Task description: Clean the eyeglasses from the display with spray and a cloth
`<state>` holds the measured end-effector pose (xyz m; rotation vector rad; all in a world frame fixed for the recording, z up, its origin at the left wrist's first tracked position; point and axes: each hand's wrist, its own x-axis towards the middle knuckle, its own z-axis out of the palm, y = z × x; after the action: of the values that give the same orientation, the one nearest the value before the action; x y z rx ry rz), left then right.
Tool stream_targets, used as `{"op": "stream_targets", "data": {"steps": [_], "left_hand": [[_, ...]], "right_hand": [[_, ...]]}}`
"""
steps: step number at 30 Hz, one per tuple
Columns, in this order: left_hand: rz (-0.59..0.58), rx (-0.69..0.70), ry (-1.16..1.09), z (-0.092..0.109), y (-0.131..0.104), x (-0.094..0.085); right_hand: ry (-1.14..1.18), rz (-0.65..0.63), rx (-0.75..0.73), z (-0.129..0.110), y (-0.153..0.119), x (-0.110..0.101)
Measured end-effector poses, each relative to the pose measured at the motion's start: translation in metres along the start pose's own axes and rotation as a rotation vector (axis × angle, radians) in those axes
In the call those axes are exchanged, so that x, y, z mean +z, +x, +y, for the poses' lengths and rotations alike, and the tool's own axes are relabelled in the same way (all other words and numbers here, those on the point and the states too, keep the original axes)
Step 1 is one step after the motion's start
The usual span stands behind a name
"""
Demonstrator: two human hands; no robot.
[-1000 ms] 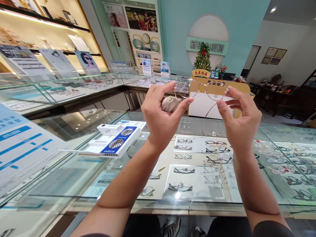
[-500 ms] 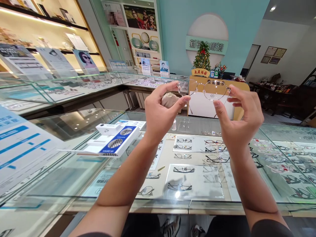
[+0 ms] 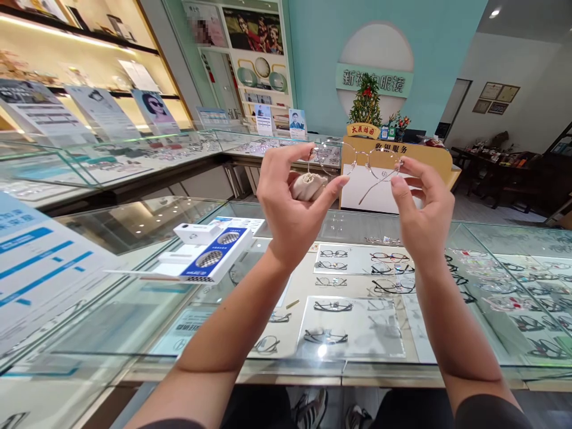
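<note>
Thin-rimmed eyeglasses are held up in front of me above the glass counter, turned at a slight angle. My left hand pinches their left end between its fingers near the hinge. A crumpled beige cloth is tucked inside the same palm. My right hand pinches the right end between thumb and index finger. One slim temple slants down behind the right lens; the other temple is mostly hidden by my left hand.
Beneath my arms a glass display counter contains rows of eyeglasses. An opened white and blue box stands on it at the left, beside a printed sign. Farther back are another showcase and a cashier desk.
My right hand has moved left, and the eyeglasses have swivelled so that their right side looks narrower. My left hand has shifted slightly up and left, with the cloth still in it.
</note>
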<state>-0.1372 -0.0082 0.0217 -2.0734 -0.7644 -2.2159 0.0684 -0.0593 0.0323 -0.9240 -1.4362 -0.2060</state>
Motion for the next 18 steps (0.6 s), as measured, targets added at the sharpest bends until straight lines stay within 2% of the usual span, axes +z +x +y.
{"op": "stream_targets", "data": {"steps": [3, 8, 16, 18], "left_hand": [[0.094, 0.025, 0.07, 0.003, -0.001, 0.0], [0.074, 0.014, 0.048, 0.003, 0.001, -0.001], [0.087, -0.008, 0.057, -0.001, 0.004, -0.002], [0.047, -0.016, 0.045, -0.004, 0.005, -0.003]], "right_hand": [[0.053, -0.04, 0.048, 0.007, 0.001, 0.004], [0.146, -0.064, 0.086, 0.015, 0.0, 0.007], [0.138, -0.085, 0.096, 0.017, 0.002, 0.006], [0.147, -0.101, 0.092, 0.017, 0.001, 0.007]]}}
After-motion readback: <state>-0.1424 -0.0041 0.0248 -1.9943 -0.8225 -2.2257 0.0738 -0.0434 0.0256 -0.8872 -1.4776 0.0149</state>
